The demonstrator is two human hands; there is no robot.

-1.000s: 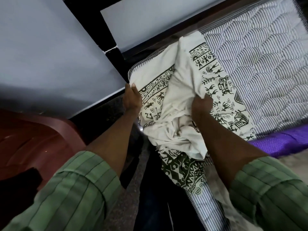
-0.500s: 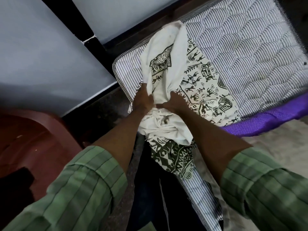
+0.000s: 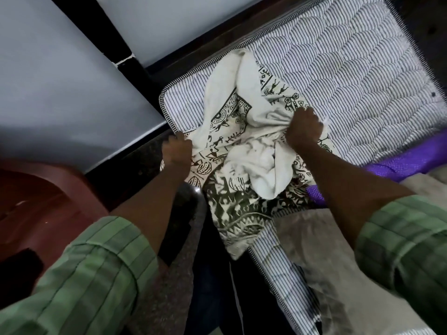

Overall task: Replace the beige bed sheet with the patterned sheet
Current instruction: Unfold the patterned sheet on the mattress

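The patterned sheet [image 3: 242, 131] is on the bed but nowhere near spread — it lies bunched at the near corner of the bare striped mattress [image 3: 350, 76], with its printed border hanging over the edge toward six o'clock. The person's left hand [image 3: 176, 151] has its fingers curled round the sheet's edge at about nine o'clock of the bundle, just by the mattress corner. The right hand [image 3: 305, 128] is a closed fist gripping a gathered wad of the cloth at about three o'clock. Both arms are stretched out in green checked sleeves [image 3: 96, 267].

The beige sheet [image 3: 338, 262] looks already stripped off; it sits crumpled at roughly five o'clock, beside a purple mat [image 3: 411, 158]. So I'd judge the step in hand is opening out the new sheet. What comes next, to my eye, calls for finding a true corner in that tangle, drawing the two hands well apart, and throwing the cloth toward one o'clock — over the uncovered quilting — without dragging the hanging end onto the floor.
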